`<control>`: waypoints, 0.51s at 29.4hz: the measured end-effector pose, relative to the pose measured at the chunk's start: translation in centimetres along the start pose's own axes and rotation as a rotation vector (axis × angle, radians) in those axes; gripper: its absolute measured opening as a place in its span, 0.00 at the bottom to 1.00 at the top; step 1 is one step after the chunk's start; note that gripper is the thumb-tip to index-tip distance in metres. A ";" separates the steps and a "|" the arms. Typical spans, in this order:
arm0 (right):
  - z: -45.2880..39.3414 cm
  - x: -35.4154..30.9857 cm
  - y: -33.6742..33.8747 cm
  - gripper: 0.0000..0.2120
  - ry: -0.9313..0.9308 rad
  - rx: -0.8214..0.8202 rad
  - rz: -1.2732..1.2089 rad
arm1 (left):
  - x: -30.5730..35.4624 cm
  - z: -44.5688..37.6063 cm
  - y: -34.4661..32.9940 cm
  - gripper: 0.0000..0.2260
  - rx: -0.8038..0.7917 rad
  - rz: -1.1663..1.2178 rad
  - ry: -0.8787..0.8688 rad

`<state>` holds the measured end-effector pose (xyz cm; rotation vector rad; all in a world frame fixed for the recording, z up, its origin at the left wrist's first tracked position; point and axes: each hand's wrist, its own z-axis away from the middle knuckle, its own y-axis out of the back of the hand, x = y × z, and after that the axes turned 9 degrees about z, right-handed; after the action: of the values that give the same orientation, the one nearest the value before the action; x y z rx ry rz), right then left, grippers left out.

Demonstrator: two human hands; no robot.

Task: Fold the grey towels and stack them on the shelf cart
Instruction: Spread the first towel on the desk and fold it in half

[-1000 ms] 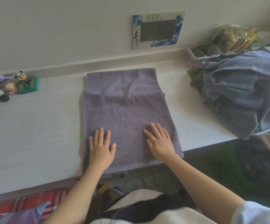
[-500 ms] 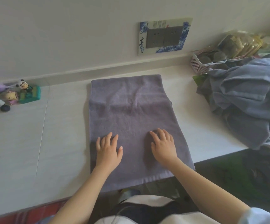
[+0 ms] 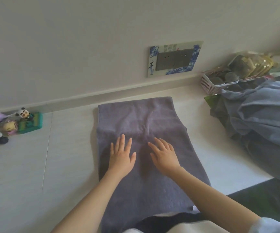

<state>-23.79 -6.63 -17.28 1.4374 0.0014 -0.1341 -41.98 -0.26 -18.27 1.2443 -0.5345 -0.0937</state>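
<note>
Both your hands slid fwd toward 12 o'clock since 0.5 s ago. L hand [image 3: 121, 158] & R hand [image 3: 165, 157] lie flat, fingers straight, gripping nothing, mid grey towel [image 3: 141, 121]. Towel pile [image 3: 261, 118] at 2 o'clock.

Slid both hands up the flat grey terry towel [image 3: 141, 132] toward frame centre: left hand [image 3: 121, 157] and right hand [image 3: 165, 156] now flat, fingers spread, nearer together at mid-towel, away from its near edge.
</note>
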 end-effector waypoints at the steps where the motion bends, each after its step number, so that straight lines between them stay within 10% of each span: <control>1: -0.4 -0.5 -0.1 0.22 0.022 -0.017 -0.011 | 0.1 -0.2 0.0 0.35 -0.018 -0.017 0.009; 15: -13.8 5.9 0.6 0.25 -0.283 -0.030 -0.031 | -3.4 -8.8 3.4 0.21 0.226 0.175 0.299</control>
<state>-16.74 6.54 -18.99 1.3787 -0.2053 -0.3603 -41.85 9.79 -18.24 1.3954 -0.3984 0.3041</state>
